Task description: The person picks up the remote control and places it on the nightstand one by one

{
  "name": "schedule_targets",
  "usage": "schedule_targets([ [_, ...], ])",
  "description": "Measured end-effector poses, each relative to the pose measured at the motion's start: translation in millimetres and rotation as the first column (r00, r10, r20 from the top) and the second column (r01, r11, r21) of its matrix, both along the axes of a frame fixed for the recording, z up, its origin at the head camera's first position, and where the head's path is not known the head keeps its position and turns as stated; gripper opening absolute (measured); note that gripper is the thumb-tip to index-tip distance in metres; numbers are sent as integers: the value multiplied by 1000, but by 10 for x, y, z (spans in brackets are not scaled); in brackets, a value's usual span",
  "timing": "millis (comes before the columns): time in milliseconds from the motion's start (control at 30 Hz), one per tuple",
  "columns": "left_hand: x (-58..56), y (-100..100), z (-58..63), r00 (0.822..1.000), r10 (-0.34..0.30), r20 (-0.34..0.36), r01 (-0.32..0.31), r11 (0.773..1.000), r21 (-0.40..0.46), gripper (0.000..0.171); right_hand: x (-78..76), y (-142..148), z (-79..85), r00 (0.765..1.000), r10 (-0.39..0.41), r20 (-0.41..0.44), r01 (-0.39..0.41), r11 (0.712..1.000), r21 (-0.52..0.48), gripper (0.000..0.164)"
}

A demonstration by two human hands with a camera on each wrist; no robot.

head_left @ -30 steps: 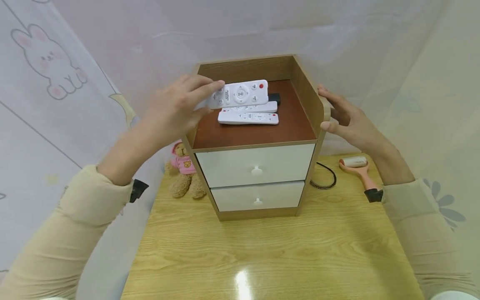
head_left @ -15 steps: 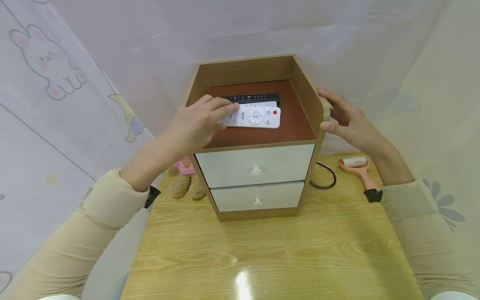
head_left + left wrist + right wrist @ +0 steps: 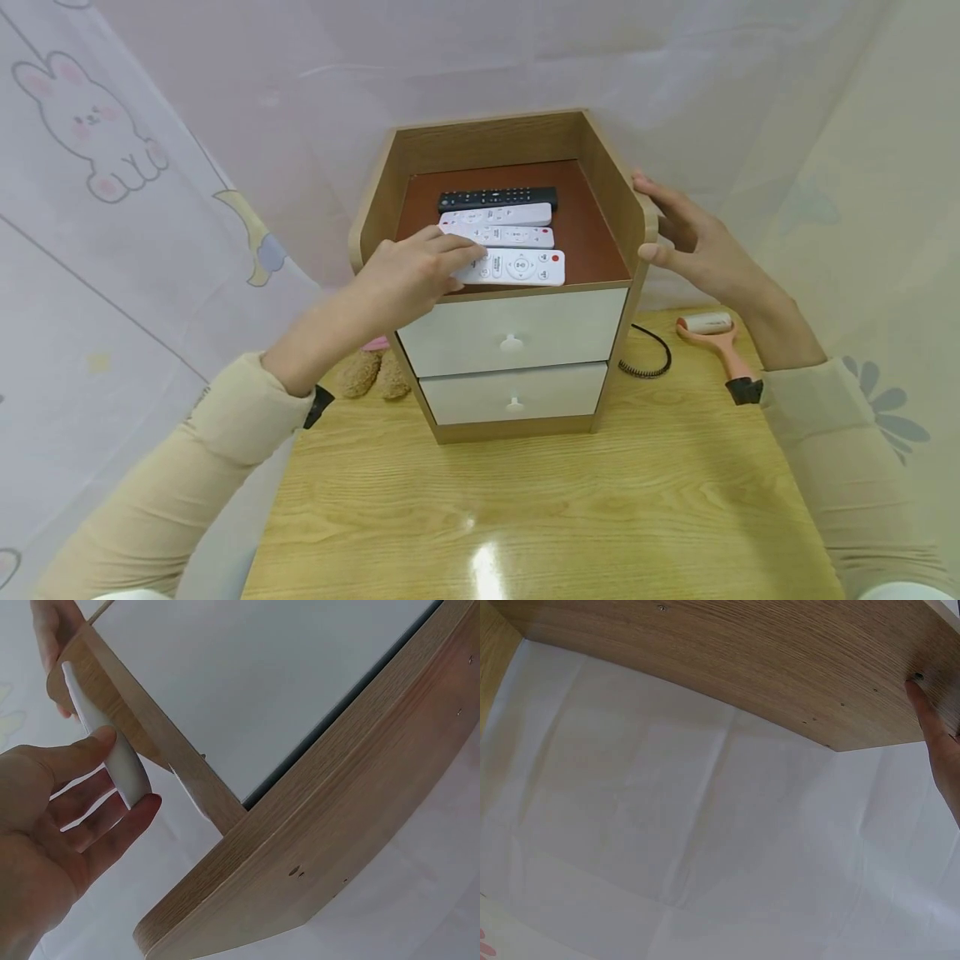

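Observation:
My left hand (image 3: 408,271) pinches one end of a white remote control (image 3: 525,267) just above the front edge of the cabinet top. In the left wrist view, thumb and fingertips grip that remote from both sides, and it is seen edge-on. Behind it, on the brown top of the small drawer cabinet (image 3: 592,242), lie two more white remotes, one nearer (image 3: 521,237) and one farther (image 3: 517,215), then a black remote (image 3: 498,197). My right hand (image 3: 701,242) holds the cabinet's right side panel, thumb at its front edge; one finger (image 3: 928,720) presses the outer face.
The cabinet's raised wooden sides and back frame its top; two white drawers (image 3: 513,333) are closed below. A plush bear (image 3: 375,373) sits left of it on the wooden table (image 3: 480,492). A black coiled cord (image 3: 648,371) and an orange lint roller (image 3: 720,337) lie right.
My left hand has brought the white remote forward and down, from over the other remotes to the front edge of the top. The black remote is now in full view. My right hand stays put.

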State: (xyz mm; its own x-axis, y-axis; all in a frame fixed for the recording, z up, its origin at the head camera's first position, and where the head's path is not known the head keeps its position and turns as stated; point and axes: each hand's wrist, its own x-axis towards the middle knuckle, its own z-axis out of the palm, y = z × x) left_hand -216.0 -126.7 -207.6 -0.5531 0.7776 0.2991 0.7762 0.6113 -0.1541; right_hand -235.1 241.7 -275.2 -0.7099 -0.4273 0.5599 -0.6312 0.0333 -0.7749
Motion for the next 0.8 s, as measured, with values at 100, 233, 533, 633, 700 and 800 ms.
schedule_targets([
  [100, -22, -2, -39, 1000, -8, 6, 8, 1000, 8, 41, -30, 23, -33, 1000, -6, 3, 6, 1000, 3, 73],
  [233, -50, 3, -71, 1000, -3, 15, 3, 1000, -1, 41, -26, 26, -42, 1000, -2, -2, 2, 1000, 7, 72],
  [533, -87, 10, -92, 999, 33, 20, -32, 998, -57, 39, 117, -57, 83, 1000, 17, -22, -17, 1000, 11, 68],
  [633, -112, 5, -107, 999, 35, 25, -34, 998, -50, 39, 117, -57, 83, 999, 21, -24, -21, 1000, 10, 68],
  [700, -126, 1, -120, 999, 32, 23, -31, 999, -43, 38, 115, -60, 85, 1000, 20, -24, -20, 1000, 11, 68],
  [800, -147, -6, -141, 1000, 24, 15, -23, 999, -33, 39, 93, -55, 76, 1000, 16, -19, -15, 1000, 10, 68],
])
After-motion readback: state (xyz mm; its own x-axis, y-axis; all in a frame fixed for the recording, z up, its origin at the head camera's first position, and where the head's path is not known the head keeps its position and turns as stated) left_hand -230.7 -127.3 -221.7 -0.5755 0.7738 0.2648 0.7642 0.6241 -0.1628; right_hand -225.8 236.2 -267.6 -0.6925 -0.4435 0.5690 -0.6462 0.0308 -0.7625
